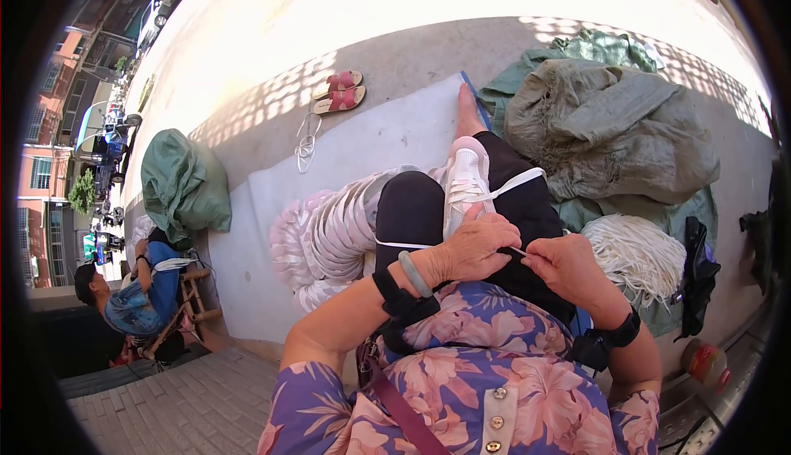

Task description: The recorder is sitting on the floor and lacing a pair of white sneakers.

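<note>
A white and pale pink shoe point(469, 173) lies on my lap with its toe pointing away, and a white shoelace point(521, 180) loops out to its right. My left hand point(480, 245) rests over the near end of the shoe, fingers curled together. Close by on the right, my right hand point(563, 267) pinches a thin strand, seemingly the lace's end, which reaches across to the left fingertips. How the left fingers grip it is partly hidden. Left of my knee, a long row of pink and white shoe uppers point(329, 228) lies stacked.
A pale sheet point(255, 232) covers the ground beneath me. A heap of white laces point(630, 257) and a large grey-brown sack point(610, 125) are on the right. A green sack point(183, 183), red sandals point(339, 92) and a seated person point(136, 298) are on the left.
</note>
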Available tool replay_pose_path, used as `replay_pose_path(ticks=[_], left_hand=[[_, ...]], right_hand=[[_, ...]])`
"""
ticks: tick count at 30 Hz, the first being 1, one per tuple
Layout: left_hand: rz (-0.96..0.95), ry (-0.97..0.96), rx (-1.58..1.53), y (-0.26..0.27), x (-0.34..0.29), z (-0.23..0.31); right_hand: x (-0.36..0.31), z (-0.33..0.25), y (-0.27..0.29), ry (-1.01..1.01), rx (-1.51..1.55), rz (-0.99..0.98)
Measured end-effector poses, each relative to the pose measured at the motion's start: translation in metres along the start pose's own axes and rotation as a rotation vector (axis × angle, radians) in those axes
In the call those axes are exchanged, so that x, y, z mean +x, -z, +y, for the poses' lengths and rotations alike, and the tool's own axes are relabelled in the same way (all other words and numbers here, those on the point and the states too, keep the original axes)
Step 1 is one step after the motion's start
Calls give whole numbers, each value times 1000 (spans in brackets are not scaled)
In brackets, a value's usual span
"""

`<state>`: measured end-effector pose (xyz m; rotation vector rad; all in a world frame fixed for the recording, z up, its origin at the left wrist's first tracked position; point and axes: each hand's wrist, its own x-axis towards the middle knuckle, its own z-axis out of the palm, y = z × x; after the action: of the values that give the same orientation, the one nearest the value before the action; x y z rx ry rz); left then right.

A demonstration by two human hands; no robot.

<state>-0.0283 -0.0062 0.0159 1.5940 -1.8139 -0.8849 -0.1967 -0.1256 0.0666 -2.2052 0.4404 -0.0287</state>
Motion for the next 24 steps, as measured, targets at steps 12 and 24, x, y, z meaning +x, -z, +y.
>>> replay_pose_path(ticks=[12,24], left_hand=[[206,83,-253,55,-42,-5],[425,220,64,45,-51,-15]], right_hand=[[-34,49,30,-334,661,-121],[56,16,-63,-73,654,-191]])
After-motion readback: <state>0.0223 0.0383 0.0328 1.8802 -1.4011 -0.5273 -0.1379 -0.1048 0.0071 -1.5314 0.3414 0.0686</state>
